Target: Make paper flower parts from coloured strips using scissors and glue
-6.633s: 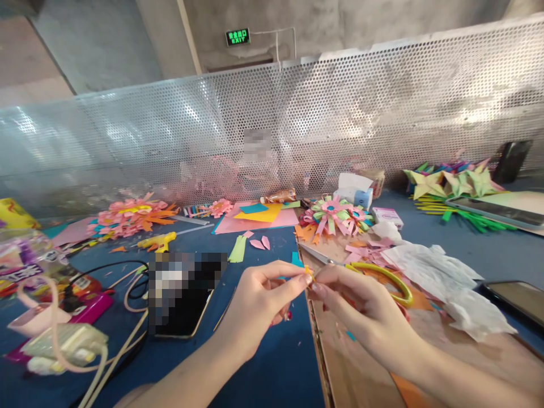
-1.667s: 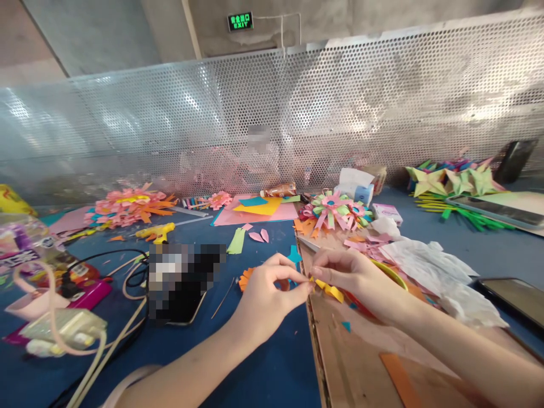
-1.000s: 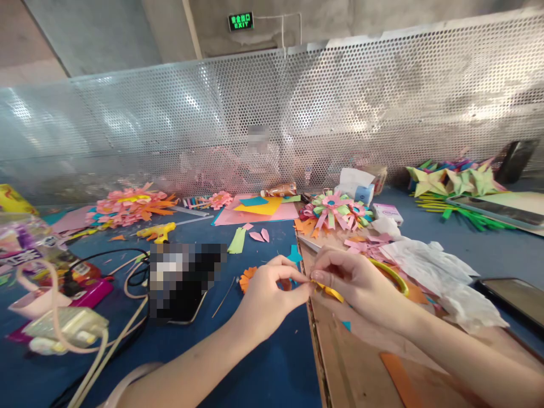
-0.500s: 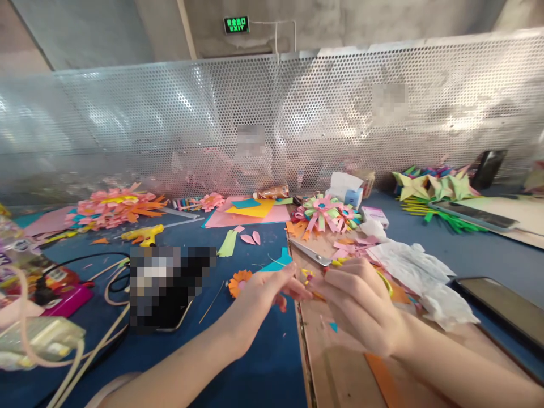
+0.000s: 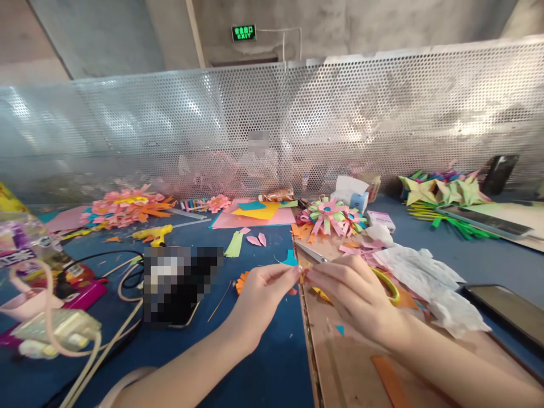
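My left hand (image 5: 261, 303) and my right hand (image 5: 363, 292) meet over the seam between the blue tabletop and the brown board. Both have their fingertips pinched on a small yellow paper piece (image 5: 303, 274) with a reddish-pink spot, mostly covered by the fingers. Behind my left hand lies an orange paper flower (image 5: 241, 281), partly hidden. Scissors (image 5: 311, 253) with a yellow handle lie on the board, their middle covered by my right hand. A blue paper scrap (image 5: 290, 259) is just beyond my left fingertips.
At left are a phone (image 5: 182, 294), a yellow glue gun (image 5: 153, 233), white cables (image 5: 100, 351) and a power strip. Stacked coloured paper (image 5: 255, 215) and paper flowers (image 5: 325, 214) lie farther back. Crumpled tissue (image 5: 429, 283) and another phone (image 5: 505, 311) are at right.
My left hand's fingers, loosely apart before, have closed on the small yellow paper piece. My right hand still pinches it. The whole view has shifted slightly.
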The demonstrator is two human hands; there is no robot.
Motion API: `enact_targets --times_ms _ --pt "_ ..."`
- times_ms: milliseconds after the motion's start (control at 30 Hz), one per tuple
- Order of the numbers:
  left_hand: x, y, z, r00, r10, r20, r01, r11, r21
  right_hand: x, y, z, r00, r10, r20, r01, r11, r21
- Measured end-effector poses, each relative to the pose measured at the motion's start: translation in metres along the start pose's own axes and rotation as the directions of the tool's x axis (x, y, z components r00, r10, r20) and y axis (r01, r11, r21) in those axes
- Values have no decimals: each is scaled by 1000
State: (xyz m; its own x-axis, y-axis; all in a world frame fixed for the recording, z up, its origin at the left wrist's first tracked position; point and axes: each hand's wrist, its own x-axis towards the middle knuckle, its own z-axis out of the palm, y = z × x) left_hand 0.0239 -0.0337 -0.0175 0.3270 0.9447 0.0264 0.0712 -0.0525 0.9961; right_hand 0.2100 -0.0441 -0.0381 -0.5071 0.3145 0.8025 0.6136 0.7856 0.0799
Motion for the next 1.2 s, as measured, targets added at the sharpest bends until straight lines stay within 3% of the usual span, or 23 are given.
enact_targets --times_ms 67,100,167,267,333,433,567,800,1000,1200 --pt "0 2 0 999 38 -28 -36 998 53 1 -3 4 974 222 -41 -213 963 165" --pt "-1 3 -1 997 62 -34 -60 996 64 2 -5 5 937 350 -5 -337 906 254" --pt "-1 4 -1 994 102 -28 -100 993 56 7 -12 8 815 547 194 -575 717 395" --pt "-2 5 -2 992 129 -11 -129 991 33 13 -24 11 645 617 450 -754 423 502" --pt "-2 4 -2 991 132 2 -132 991 29 15 -30 13 594 618 515 -778 278 564" --pt "-2 4 -1 991 128 28 -128 992 12 17 -33 15 550 622 556 -783 153 604" --pt "-2 4 -1 994 105 33 -103 992 -67 16 -33 14 547 634 547 -769 122 627" --pt "3 -1 -5 1000 17 -1 -17 990 -143 15 -33 13 545 629 554 -793 171 585" --pt "7 -4 -6 1000 7 14 -4 981 -196 15 -32 13 559 619 552 -798 220 561" --pt "8 -5 -6 999 18 31 -11 980 -201 13 -32 16 554 620 556 -798 206 566"
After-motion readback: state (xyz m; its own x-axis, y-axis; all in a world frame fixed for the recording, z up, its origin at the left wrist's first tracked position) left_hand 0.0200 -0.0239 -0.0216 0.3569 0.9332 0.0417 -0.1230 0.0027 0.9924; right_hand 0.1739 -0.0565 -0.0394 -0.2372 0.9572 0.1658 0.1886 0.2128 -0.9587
